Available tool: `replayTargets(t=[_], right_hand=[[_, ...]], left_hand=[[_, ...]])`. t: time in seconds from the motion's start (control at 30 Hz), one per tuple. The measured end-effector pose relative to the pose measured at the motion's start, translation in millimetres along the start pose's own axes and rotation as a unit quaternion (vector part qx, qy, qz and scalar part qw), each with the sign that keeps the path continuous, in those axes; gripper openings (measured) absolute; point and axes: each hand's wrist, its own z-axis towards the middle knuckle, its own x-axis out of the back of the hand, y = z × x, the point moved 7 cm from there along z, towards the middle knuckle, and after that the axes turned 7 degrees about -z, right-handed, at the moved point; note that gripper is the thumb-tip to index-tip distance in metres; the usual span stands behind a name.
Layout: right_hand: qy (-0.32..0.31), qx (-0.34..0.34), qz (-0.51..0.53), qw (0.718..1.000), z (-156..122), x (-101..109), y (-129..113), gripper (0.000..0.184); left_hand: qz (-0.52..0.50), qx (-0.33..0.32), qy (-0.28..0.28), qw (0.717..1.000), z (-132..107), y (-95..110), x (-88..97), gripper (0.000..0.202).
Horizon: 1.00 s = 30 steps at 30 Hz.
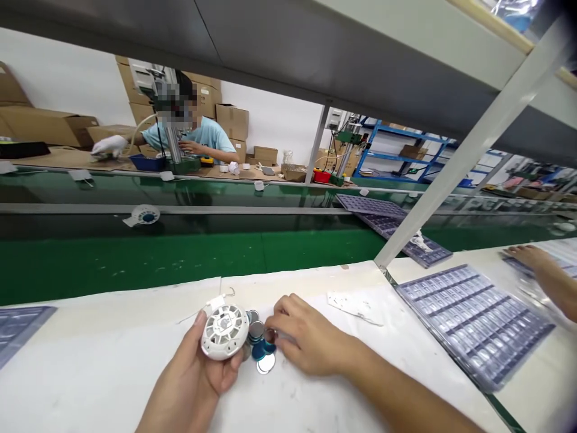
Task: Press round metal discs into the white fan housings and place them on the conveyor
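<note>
My left hand [198, 373] is closed round a white round plastic housing [224, 332] with spoke-like openings, its face turned up. A thin white wire trails from the housing's upper edge. Just right of it lies a loose pile of small round discs [258, 350], some silver and mirror-like, some blue. My right hand [306, 337] reaches in from the right with bent fingers, pinching a silver disc [270, 335] at the edge of the pile. Part of the pile is hidden behind the housing.
Clear plastic trays [478, 319] lie on the right; another tray [22, 328] is at far left. A slanted white post [451, 174] rises beside my bench. Beyond runs a green conveyor [288, 246] carrying a white part [145, 214]. A co-worker [210, 135] sits opposite; another person's hand [532, 258] is at right.
</note>
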Motion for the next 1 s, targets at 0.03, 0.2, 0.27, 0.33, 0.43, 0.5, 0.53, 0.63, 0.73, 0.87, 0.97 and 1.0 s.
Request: replayTargets(t=[0.03,0.2,0.27,0.33,0.43,0.5,0.53,0.63,0.73,0.87,0.97,1.0], right_hand=[[-0.027,0.015,-0.028,0.999,0,-5,2,0.026],[-0.018,0.027,-0.034,0.999,4,-9,6,0.02],[-0.003,0.022,-0.02,1.0,3,-4,5,0.027],[0.014,0.009,0.023,1.0,-1,4,1,0.03],[0.033,-0.048,0.228,0.972,-14,11,-7,0.022],[0.04,-0.094,0.375,0.921,-21,7,-13,0.018],[0.046,-0.106,0.413,0.903,-23,5,-18,0.015],[0.069,-0.112,0.426,0.895,-23,2,-29,0.006],[0.08,-0.103,0.394,0.91,-19,1,-35,0.002],[0.09,-0.118,0.327,0.933,-17,1,-32,0.006],[0.091,-0.133,0.306,0.938,-18,2,-29,0.008],[0.091,-0.137,0.304,0.938,-18,2,-29,0.008]], left_hand=[[0.001,0.003,0.002,1.0,0,0,-0.1,0.038],[0.031,0.005,0.003,1.0,-5,-3,-5.4,0.039],[0.055,0.003,0.003,0.998,-6,-5,-6.5,0.04],[0.082,-0.004,0.001,0.997,-6,-6,-6.9,0.041],[0.115,-0.045,-0.023,0.992,-6,-5,-9.8,0.04],[0.137,-0.07,-0.05,0.987,-7,-6,-12.2,0.039],[0.151,-0.072,-0.064,0.984,-7,-8,-13.1,0.039],[0.18,-0.071,-0.078,0.978,-7,-13,-11.9,0.045],[0.202,-0.082,-0.064,0.974,-9,-14,-10.2,0.049],[0.246,-0.093,-0.065,0.963,-11,-14,-13.7,0.049],[0.26,-0.099,-0.056,0.959,-11,-12,-13.4,0.05],[0.262,-0.102,-0.052,0.958,-11,-12,-12.7,0.052]])
